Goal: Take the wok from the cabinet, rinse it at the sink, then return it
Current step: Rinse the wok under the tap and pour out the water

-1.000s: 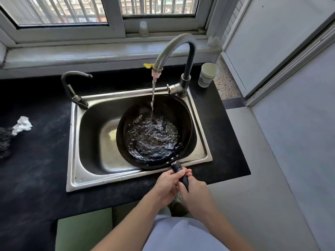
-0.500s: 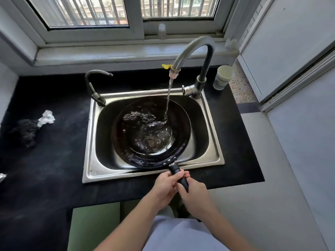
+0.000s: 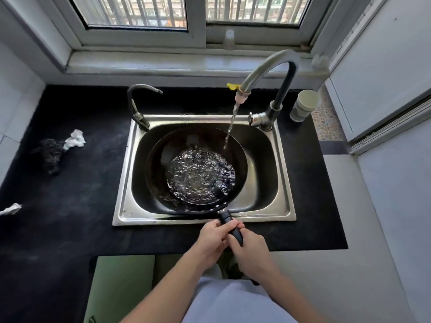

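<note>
Gripping round black wok [image 3: 161,173]: left hand [image 3: 215,236], right hand [image 3: 250,249].

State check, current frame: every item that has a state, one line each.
Round black metal wok: in the stainless steel sink, holding rippling water.
Tall grey curved steel tap: running into the wok.
Small dark side tap: no water showing.
White paper cup: upright on the black counter.
Left hand: grips the wok's black handle.
Right hand: grips the same handle, nearer its end.
</note>
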Motion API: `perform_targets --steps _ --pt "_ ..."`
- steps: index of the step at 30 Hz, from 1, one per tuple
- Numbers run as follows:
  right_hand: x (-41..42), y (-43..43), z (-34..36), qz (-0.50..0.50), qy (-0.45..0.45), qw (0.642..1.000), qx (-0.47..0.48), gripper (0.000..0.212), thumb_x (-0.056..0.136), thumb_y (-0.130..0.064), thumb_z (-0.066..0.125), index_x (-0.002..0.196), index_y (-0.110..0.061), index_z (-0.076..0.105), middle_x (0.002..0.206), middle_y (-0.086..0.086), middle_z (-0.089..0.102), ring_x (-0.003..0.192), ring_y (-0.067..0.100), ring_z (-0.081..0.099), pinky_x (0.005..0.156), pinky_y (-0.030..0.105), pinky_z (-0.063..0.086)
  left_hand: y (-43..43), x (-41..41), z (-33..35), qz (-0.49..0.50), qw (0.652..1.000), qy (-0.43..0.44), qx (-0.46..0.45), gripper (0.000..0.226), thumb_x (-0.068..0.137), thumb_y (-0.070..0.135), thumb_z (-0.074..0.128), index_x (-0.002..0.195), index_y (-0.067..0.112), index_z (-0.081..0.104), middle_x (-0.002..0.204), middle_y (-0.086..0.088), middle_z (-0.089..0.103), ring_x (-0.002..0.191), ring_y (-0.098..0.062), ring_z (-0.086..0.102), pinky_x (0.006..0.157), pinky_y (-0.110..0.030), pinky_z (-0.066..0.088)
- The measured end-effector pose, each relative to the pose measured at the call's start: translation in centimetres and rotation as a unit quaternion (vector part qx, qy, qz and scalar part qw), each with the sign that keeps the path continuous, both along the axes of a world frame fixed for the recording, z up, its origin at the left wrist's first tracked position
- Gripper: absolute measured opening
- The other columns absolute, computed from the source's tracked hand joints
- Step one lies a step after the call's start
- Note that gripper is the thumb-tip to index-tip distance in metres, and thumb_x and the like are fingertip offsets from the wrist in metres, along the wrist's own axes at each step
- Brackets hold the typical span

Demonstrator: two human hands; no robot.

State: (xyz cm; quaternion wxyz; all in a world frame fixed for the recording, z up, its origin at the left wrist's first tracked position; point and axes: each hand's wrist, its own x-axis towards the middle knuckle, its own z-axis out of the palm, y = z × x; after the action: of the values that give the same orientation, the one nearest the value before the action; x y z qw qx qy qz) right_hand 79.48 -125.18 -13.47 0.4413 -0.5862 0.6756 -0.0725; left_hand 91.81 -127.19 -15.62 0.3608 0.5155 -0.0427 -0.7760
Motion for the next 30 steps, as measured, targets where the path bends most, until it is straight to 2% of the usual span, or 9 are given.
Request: perform_targets --steps 3,5,9,13,17,19,21,25,30 --pt "0.3 -0.8 -0.2 0.018 0.006 1.000 -0.004 0.026 0.098 -0.037 0.055 0.104 -0.014 0.067 0.084 -0.005 0.063 0.069 0.006 0.055 0.056 0.012 0.040 -0.3 0.2 0.2 0.016 1.000 -0.010 -0.002 0.021 0.092 0.008 0.063 0.109 -0.005 0.066 0.097 -0.014 0.072 0.089 -0.020 0.069 0.084 -0.031 0.055" --pt "0.4 -1.0 -0.2 0.026 0.003 1.000 -0.002 0.026 0.098 -0.037 0.055 0.103 -0.014 0.067 0.083 -0.005 0.063 0.070 0.007 0.054 0.056 0.012 0.040 -0.2 0.4 0.1 0.024 1.000 -0.018 -0.004 0.024 0.092 0.009 0.063 0.111 -0.006 0.066 0.100 -0.015 0.072 0.093 -0.023 0.068 0.083 -0.031 0.055" --pt "0.6 -0.8 -0.3 0.030 -0.005 0.999 0.015 0.028 0.098 -0.037 0.055 0.100 -0.011 0.067 0.081 -0.002 0.064 0.073 0.015 0.059 0.061 0.022 0.040 0.3 0.4 0.1 0.027 0.999 -0.044 -0.009 0.016 0.092 0.007 0.062 0.103 -0.003 0.070 0.094 -0.013 0.074 0.086 -0.019 0.071 0.080 -0.031 0.055" --pt "0.8 0.1 -0.2 0.026 -0.012 0.999 0.028 0.028 0.097 -0.036 0.055 0.094 -0.011 0.066 0.078 -0.002 0.064 0.072 0.017 0.059 0.054 0.019 0.036 1.1 0.5 0.1 0.037 0.998 -0.049 -0.004 0.010 0.091 0.004 0.062 0.097 -0.001 0.069 0.090 -0.012 0.074 0.083 -0.019 0.071 0.076 -0.030 0.056" --pt "0.8 1.2 -0.3 0.011 -0.025 0.999 0.042 0.029 0.097 -0.040 0.054 0.096 -0.014 0.067 0.080 -0.001 0.069 0.072 0.018 0.066 0.057 0.025 0.046 1.9 0.6 0.2 0.029 0.997 -0.066 -0.009 0.008 0.091 0.003 0.062 0.094 0.001 0.068 0.088 -0.011 0.075 0.082 -0.019 0.072 0.081 -0.033 0.056" --pt "0.6 1.5 -0.5 0.003 -0.031 0.998 0.049 0.030 0.096 -0.043 0.054 0.096 -0.016 0.068 0.082 0.001 0.072 0.073 0.018 0.068 0.064 0.035 0.056 2.1 0.4 0.1 0.022 0.997 -0.072 -0.007 0.007 0.091 0.003 0.062 0.094 0.001 0.068 0.088 -0.012 0.075 0.082 -0.020 0.072 0.082 -0.035 0.056" --pt "0.4 1.6 -0.6 -0.003 -0.034 0.998 0.050 0.029 0.095 -0.043 0.054 0.091 -0.017 0.066 0.082 0.003 0.073 0.073 0.022 0.069 0.067 0.041 0.057 2.2 0.2 0.0 0.016 0.997 -0.077 -0.007 0.006 0.091 0.003 0.063 0.093 0.001 0.068 0.089 -0.013 0.075 0.082 -0.021 0.072 0.080 -0.034 0.057" --pt "0.0 1.4 -0.8 -0.008 -0.043 0.998 0.047 0.028 0.095 -0.040 0.054 0.087 -0.016 0.065 0.081 0.006 0.073 0.075 0.026 0.069 0.067 0.039 0.054 1.8 -0.1 0.3 0.011 0.997 -0.082 -0.007 0.006 0.090 0.003 0.064 0.093 0.001 0.069 0.089 -0.013 0.075 0.081 -0.020 0.072 0.077 -0.033 0.058" --pt "0.0 0.7 -1.1 -0.007 -0.057 0.997 0.042 0.022 0.095 -0.037 0.055 0.082 -0.021 0.061 0.071 -0.003 0.065 0.075 0.024 0.067 0.064 0.032 0.048 1.0 -0.3 0.9 0.021 0.995 -0.097 -0.011 0.005 0.089 0.002 0.065 0.092 0.001 0.068 0.085 -0.012 0.075 0.077 -0.018 0.072 0.068 -0.027 0.058"
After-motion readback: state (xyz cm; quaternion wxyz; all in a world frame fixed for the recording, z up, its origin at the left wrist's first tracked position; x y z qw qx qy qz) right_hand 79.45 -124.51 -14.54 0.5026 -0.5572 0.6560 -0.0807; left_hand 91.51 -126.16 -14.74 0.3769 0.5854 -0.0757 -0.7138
